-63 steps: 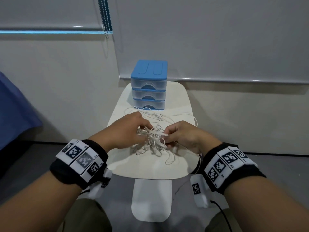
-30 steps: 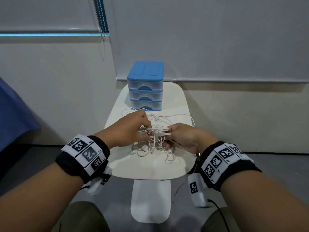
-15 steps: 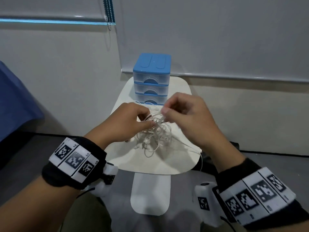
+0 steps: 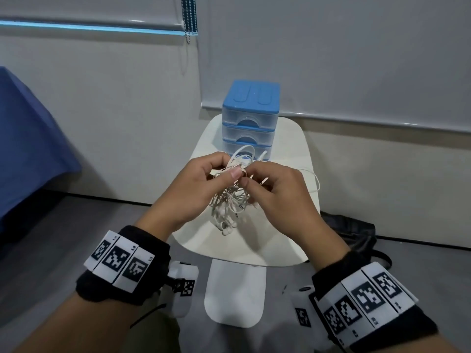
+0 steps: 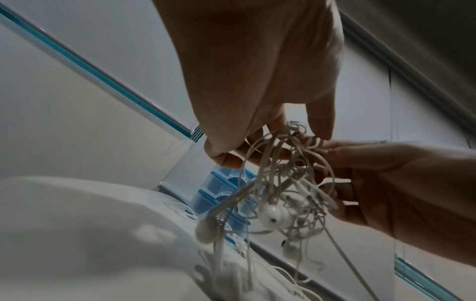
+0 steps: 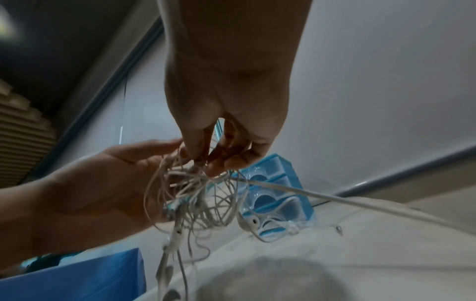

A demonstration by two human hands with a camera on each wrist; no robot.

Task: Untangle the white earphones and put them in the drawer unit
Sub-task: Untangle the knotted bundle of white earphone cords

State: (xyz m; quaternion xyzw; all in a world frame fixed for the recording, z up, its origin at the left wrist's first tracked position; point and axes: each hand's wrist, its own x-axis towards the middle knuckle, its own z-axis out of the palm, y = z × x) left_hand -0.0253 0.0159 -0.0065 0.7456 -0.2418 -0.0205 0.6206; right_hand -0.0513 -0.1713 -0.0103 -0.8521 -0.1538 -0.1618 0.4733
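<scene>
Holding the tangle up above the small white table [image 4: 288, 149], both of my hands are busy with it. Far left there is a blue cloth [image 4: 30, 149] beside the wall. My left hand [image 4: 196, 189] has its fingers curled in, thumb and forefinger pinching several loops at the top of the white earphones [image 4: 230, 200]; from the left wrist view I see cords passing under those fingertips [image 5: 224, 158]. The bundle hangs between my hands as a dense knot, earbuds dangling at its bottom just over the tabletop, and one loose cord runs off to the right across the table. My right hand [image 4: 277, 197] is also curled, thumb and forefinger nipping strands on the right side of the same knot; the right wrist view shows its fingertips [image 6: 221, 165] closed on the cords, with my left palm [image 6: 98, 183] cupped beside the knot. Behind the hands, at the far end of the table against the wall, stands the drawer unit [image 4: 251, 121], blue-topped with three clear drawers, all pushed in. On the floor at the right lies a dark bag [image 4: 356, 233].
</scene>
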